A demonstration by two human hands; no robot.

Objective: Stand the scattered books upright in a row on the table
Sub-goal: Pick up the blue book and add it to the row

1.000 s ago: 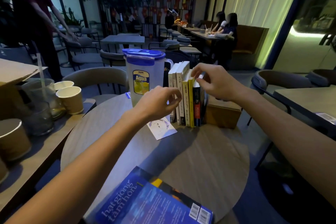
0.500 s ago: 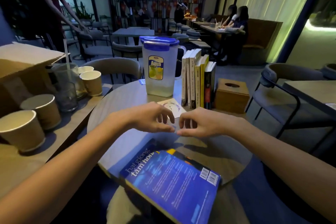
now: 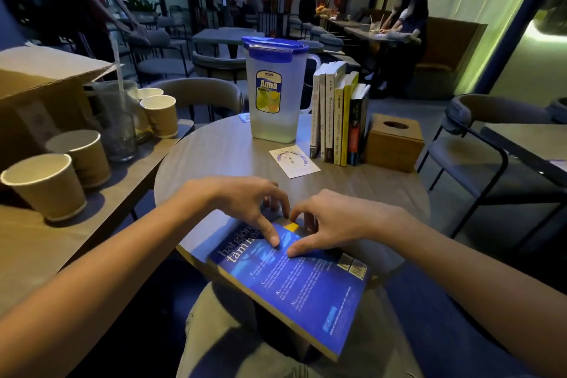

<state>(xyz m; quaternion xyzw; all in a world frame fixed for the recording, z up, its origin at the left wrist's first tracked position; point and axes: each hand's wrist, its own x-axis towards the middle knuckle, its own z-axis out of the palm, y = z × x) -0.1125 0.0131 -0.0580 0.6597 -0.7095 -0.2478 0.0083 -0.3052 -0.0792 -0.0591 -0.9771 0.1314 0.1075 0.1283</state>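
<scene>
A blue paperback (image 3: 303, 282) lies flat, back cover up, hanging over the near edge of the round wooden table (image 3: 227, 150). My left hand (image 3: 245, 202) and my right hand (image 3: 328, 221) rest on its far end, thumbs on the cover and fingers curled over the top edge. Whether they truly grip it is unclear. Several books (image 3: 337, 120) stand upright in a row at the back of the table, between a water jug (image 3: 274, 89) and a wooden tissue box (image 3: 394, 141).
A small card (image 3: 294, 161) lies in front of the row. On the side table to the left are paper cups (image 3: 46, 186), a glass (image 3: 118, 132) and a cardboard box (image 3: 40, 83). Chairs surround the table; people sit further back.
Both hands left the upright row, drew back toward me and came down onto the far end of the blue book. The view tilted down.
</scene>
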